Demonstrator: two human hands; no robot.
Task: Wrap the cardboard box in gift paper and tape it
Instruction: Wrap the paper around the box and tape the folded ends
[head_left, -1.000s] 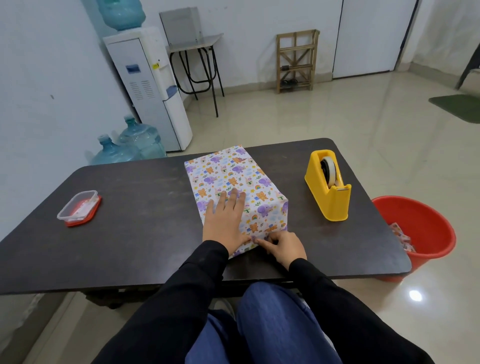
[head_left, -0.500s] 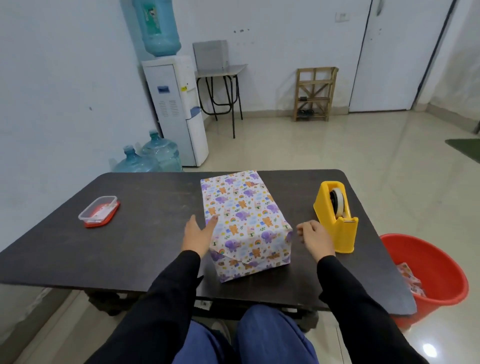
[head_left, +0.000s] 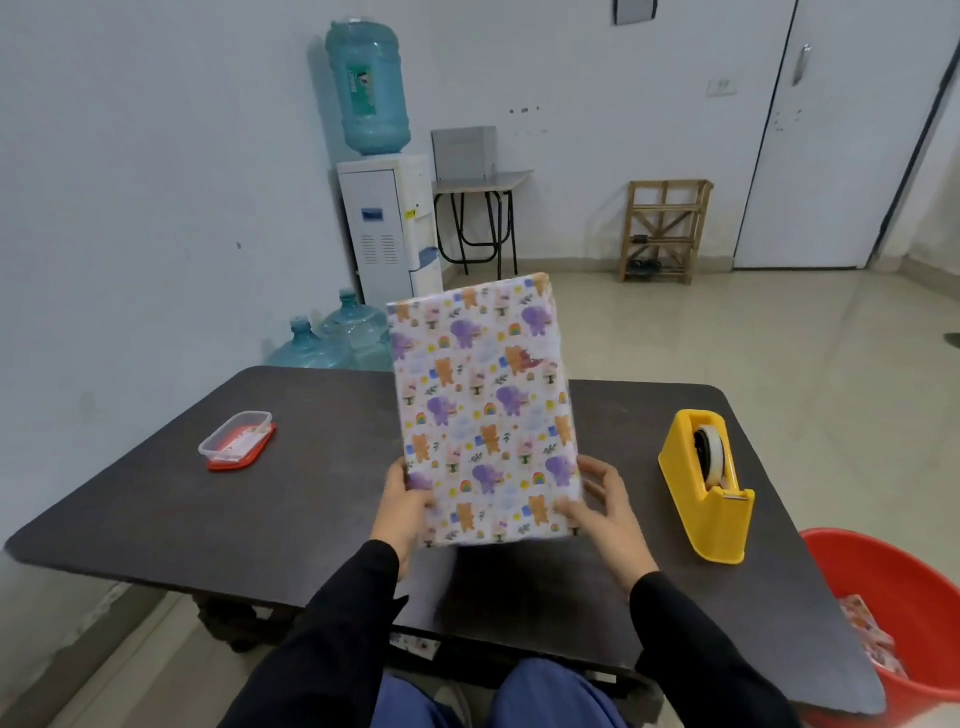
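The box (head_left: 483, 410), fully covered in white gift paper with purple elephants and orange bears, is lifted off the dark table (head_left: 311, 499) and stands nearly upright in the air. My left hand (head_left: 402, 506) grips its lower left edge, thumb on the front face. My right hand (head_left: 602, 506) grips its lower right edge, thumb on the front and fingers curled behind. The yellow tape dispenser (head_left: 709, 493) with its tape roll stands on the table, to the right of my right hand.
A clear plastic container with a red lid (head_left: 237, 440) lies on the table's left part. A red bucket (head_left: 898, 618) holding paper scraps stands on the floor at the right. A water dispenser (head_left: 387, 228) and spare bottles (head_left: 332, 340) stand behind the table.
The box lay flat on the table with my hands beside it; now both hands hold its lower edges and have raised it upright off the table.
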